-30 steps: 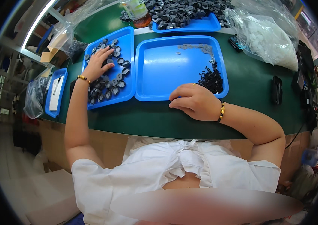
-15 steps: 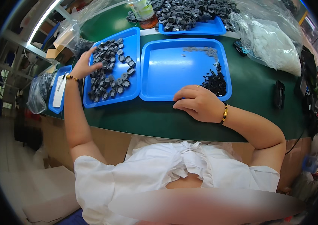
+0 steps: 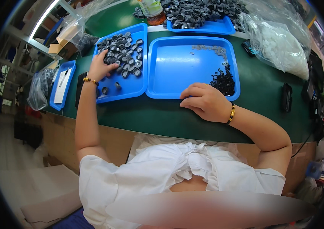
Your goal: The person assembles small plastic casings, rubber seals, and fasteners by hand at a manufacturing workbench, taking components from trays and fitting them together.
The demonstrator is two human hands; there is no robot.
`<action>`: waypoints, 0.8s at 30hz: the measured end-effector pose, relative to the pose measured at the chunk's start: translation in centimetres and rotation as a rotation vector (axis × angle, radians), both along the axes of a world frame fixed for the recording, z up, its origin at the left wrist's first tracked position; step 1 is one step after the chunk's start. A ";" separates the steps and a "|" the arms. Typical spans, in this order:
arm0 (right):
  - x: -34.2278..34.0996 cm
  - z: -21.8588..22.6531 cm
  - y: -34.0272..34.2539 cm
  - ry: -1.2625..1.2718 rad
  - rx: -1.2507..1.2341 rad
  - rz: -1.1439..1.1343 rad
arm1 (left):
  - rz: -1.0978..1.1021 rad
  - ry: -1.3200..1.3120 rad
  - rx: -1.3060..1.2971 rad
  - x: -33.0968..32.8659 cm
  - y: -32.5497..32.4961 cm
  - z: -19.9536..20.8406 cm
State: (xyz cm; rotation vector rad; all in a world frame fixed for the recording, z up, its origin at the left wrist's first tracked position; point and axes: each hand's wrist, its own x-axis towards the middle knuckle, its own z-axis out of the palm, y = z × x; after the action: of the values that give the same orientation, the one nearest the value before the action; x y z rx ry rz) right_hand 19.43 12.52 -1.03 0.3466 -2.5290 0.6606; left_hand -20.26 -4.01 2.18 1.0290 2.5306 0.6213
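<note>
Your left hand (image 3: 101, 68) lies spread over the black rings (image 3: 125, 51), raking them close; your right hand (image 3: 204, 102), loosely curled and empty, steadies the tray (image 3: 177, 72).

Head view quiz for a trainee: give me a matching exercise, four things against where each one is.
Things:
1. left hand
2. right hand
3. clear bag of white pieces
4. small black parts

Places:
A. far right of the green table
B. on the dark ring-shaped parts in the left blue tray
C. right corner of the middle blue tray
D. at the near rim of the middle blue tray

Pairs: 1-B, 2-D, 3-A, 4-C
</note>
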 end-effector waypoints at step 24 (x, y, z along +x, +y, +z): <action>0.7 -0.3 0.8 -0.083 0.087 -0.009 | -0.650 0.716 0.245 5.6 2.7 -1.4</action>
State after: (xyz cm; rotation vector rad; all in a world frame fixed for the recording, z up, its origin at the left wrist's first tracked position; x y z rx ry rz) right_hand 20.16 13.35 -1.30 0.3450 -2.6429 0.5741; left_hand -14.66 -1.33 0.77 2.3712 2.4096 0.4107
